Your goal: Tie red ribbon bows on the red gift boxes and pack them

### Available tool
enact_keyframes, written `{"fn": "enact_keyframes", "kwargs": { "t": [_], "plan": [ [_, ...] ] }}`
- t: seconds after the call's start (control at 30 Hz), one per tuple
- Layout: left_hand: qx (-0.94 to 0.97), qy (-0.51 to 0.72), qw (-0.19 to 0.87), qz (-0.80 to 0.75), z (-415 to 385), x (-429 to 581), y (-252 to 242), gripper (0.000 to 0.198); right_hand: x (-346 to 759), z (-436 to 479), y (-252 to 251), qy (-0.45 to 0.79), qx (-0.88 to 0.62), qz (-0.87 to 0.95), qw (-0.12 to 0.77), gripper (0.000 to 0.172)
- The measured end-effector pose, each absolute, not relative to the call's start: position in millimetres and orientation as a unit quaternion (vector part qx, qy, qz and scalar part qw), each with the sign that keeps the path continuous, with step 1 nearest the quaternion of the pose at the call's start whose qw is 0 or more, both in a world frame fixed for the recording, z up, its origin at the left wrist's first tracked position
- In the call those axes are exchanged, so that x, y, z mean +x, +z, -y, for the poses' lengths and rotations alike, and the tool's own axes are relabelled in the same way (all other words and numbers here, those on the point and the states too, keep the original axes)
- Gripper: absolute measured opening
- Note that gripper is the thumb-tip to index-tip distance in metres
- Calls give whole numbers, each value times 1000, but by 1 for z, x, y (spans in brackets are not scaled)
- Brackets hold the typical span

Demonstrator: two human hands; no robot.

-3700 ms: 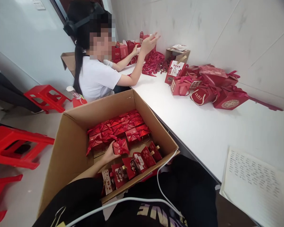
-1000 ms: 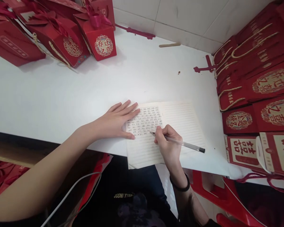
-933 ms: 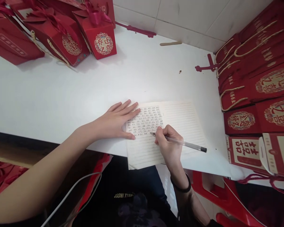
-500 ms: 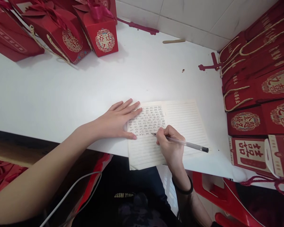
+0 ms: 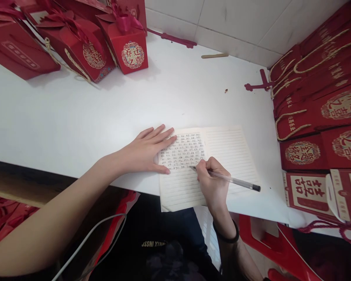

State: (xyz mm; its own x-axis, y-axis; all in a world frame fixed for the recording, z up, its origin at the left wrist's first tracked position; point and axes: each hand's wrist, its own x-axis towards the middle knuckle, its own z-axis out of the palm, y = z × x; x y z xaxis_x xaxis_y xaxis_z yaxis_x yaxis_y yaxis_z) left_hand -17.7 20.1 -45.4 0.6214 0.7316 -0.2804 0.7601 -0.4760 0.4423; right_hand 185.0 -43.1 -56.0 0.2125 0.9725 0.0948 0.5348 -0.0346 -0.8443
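Note:
An open lined notebook (image 5: 181,191) lies at the front edge of the white table, its left page partly filled with rows of small handwritten numbers. The right page is blank and ruled. My left hand (image 5: 148,150) rests flat with fingers spread, its fingertips and thumb over the left margin of the written page. In my right hand (image 5: 215,181) is a clear pen with a black cap end (image 5: 240,182), gripped between thumb and fingers. Its tip touches the lowest written row, near the page's middle. A dark band circles the right wrist.
Red gift boxes (image 5: 128,47) with ribbons and rope handles stand at the back left. Red gift bags (image 5: 304,113) and boxes line the right side. A wooden stick (image 5: 215,56) and dark red knotted cords (image 5: 257,85) lie toward the wall. A red stool (image 5: 263,242) is below.
My right hand and the pen have moved slightly rightward along the lowest row, where another number shows. The left hand stays in place on the page. The view has shifted a little.

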Motion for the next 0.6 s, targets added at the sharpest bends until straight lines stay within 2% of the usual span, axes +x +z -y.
{"fn": "enact_keyframes", "kwargs": {
  "t": [0.3, 0.5, 0.6],
  "plan": [
    [860, -26, 268, -434, -20, -17, -43, 91, 188, 44, -58, 285, -658, 553, 424, 36],
    [853, -5, 288, -436, -21, -18, -45, 94, 200, 44, -51, 384, -633, 328, 587, 36],
    [836, 46, 319, -445, -17, -20, -44, 92, 212, 43, -48, 406, -604, 262, 634, 38]
  ]
}}
